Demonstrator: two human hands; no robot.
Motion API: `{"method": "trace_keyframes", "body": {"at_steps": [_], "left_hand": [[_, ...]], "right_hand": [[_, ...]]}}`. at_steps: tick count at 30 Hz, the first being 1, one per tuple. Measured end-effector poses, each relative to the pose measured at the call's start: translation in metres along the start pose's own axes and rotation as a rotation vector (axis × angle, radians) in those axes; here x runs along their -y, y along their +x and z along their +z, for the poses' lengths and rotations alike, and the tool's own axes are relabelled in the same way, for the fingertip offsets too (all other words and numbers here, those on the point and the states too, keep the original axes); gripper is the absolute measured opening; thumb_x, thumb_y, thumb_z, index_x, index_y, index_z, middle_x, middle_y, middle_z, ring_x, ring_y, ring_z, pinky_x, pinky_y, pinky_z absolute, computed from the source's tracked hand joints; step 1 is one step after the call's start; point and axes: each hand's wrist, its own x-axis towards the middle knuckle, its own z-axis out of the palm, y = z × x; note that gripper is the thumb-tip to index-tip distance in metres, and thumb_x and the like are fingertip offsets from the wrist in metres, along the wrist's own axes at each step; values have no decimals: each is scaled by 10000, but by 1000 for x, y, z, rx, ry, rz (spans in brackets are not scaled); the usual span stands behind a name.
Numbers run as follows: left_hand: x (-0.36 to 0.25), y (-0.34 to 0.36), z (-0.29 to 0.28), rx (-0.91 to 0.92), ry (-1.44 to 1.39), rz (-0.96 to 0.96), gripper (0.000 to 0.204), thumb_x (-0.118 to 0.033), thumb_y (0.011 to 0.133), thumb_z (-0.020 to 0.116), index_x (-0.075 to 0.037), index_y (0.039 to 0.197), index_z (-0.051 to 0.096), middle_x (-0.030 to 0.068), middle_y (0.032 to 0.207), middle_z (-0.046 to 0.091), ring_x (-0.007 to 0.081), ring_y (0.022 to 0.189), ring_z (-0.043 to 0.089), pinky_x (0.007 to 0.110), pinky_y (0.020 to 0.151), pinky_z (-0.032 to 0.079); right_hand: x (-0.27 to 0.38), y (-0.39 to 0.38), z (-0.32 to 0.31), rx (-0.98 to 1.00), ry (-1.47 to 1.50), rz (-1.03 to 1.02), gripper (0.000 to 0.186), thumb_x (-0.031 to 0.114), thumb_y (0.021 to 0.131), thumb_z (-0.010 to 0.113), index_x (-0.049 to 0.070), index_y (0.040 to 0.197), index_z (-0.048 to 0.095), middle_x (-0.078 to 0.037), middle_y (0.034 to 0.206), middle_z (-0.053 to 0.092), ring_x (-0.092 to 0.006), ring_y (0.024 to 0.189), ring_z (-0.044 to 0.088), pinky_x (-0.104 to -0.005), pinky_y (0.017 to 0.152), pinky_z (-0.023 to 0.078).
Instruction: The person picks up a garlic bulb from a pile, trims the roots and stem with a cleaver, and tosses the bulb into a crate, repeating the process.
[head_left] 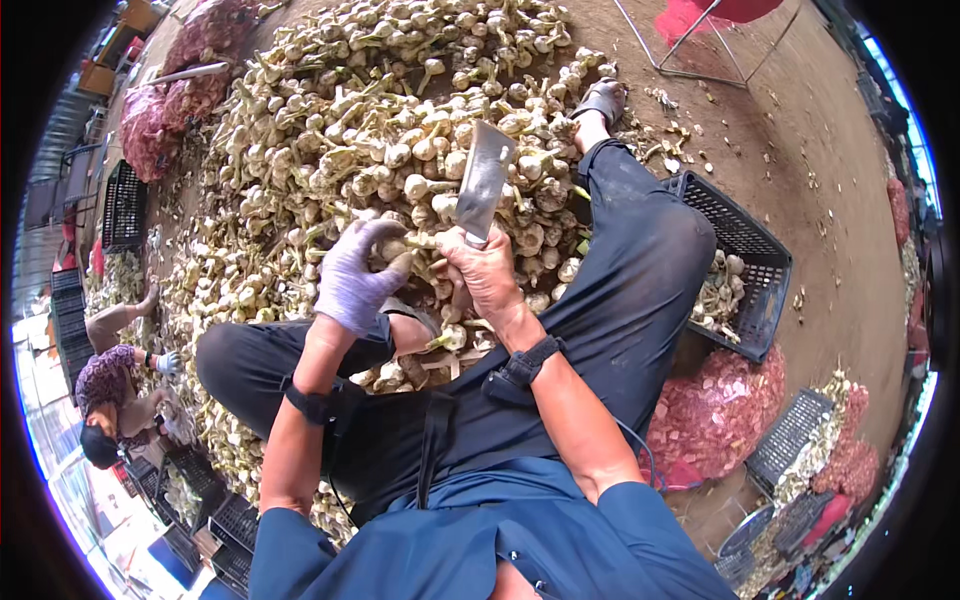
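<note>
My left hand (360, 270), in a pale lavender glove, has its fingers curled round a pale garlic bulb (396, 247) with its stalk toward the right hand. My bare right hand (480, 275) grips a cleaver (483, 170) by the handle, its broad steel blade pointing up, with the thumb close to the garlic stalk. A large heap of garlic with stalks (380, 110) spreads beneath and beyond both hands, between and around my bent legs.
A black crate (770, 300) holding some garlic stands right of my leg, beside a pink mesh sack (725, 410). Pink sacks (155, 135) and black crates (123, 200) line the left. A co-worker (120, 400) sits at left. A metal-legged stand (690, 60) is at top right.
</note>
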Motion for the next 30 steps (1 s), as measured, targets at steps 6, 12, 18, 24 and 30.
{"method": "trace_keyframes", "body": {"at_steps": [6,12,18,24,30], "left_hand": [[9,0,11,-1,30,-85,228,-92,844,711,-48,1065,675,114,906,697,187,788,657,312,752,534],[21,0,7,96,-597,-418,277,-191,886,691,42,1034,679,10,881,660,58,818,574,251,737,506],[25,-1,4,94,-726,-483,277,-182,863,696,22,1052,694,20,900,678,85,810,596,246,753,499],[32,4,-31,4,-851,-533,267,-247,818,655,-14,948,655,48,756,630,127,621,580,258,564,458],[15,-18,-72,164,-1017,-569,259,-290,863,588,-41,925,621,74,727,613,194,626,606,283,556,488]], "right_hand": [[5,-1,2,-43,-372,-266,178,61,838,735,41,757,578,83,643,501,-16,600,410,-223,508,368],[16,-3,11,-52,-657,-427,191,69,828,719,22,751,551,1,636,477,-48,594,414,-257,516,376],[-7,2,-7,46,-929,-490,160,117,775,691,5,765,576,-204,717,562,-402,649,546,-391,589,462],[-61,15,-44,-132,-928,-10,259,251,771,693,11,750,596,-83,604,591,-152,559,508,-368,564,448],[-24,6,6,-28,-803,-274,173,158,830,679,20,758,604,-109,557,555,-236,503,523,-374,523,432]]}}
